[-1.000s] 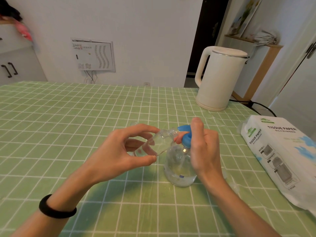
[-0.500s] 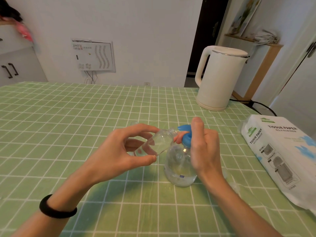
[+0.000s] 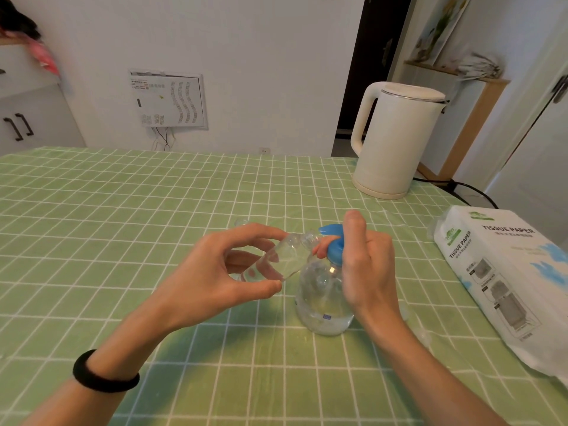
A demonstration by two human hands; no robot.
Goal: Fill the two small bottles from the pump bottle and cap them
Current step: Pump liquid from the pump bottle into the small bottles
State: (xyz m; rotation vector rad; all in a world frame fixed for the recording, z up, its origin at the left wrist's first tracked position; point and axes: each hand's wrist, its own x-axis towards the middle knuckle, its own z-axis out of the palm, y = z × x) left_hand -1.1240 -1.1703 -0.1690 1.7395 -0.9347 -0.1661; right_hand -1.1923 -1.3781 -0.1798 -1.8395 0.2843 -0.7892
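Note:
A clear round pump bottle (image 3: 322,305) with a blue pump head (image 3: 333,241) stands on the green checked tablecloth (image 3: 123,229). My right hand (image 3: 365,265) wraps its neck, with the forefinger on top of the pump. My left hand (image 3: 215,278) pinches a small clear bottle (image 3: 276,259) between thumb and fingers, tilted, its open mouth at the blue spout. Another small clear item (image 3: 241,222) lies on the cloth behind my left hand, mostly hidden. Clear small pieces (image 3: 425,335) lie right of my right forearm.
A cream electric kettle (image 3: 396,139) stands at the back right, its black cord (image 3: 473,189) trailing off the table. A white tissue paper pack (image 3: 507,284) lies along the right edge.

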